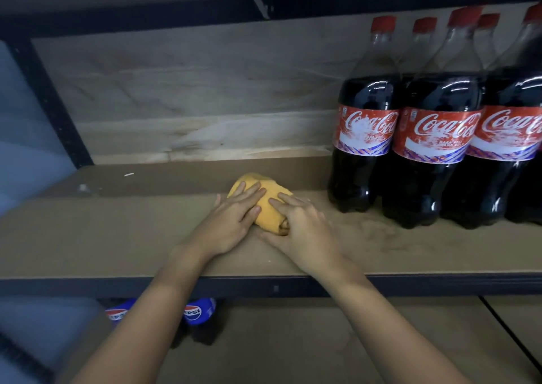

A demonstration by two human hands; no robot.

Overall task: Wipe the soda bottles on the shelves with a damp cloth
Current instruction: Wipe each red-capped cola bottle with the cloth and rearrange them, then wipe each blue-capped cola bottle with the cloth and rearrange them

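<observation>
A folded yellow cloth (267,204) lies on the brown shelf board (123,237). My left hand (231,222) rests on the cloth's left side with straight fingers. My right hand (302,228) lies on its right side, fingers spread over the top and thumb at the near end. Several large Coca-Cola bottles (434,137) with red caps and red labels stand at the right of the same shelf, apart from both hands.
Two Pepsi bottles (199,314) show on the lower shelf under the black front rail (410,285). A black upright post (47,99) bounds the shelf at left. A wooden back panel (190,90) closes the rear.
</observation>
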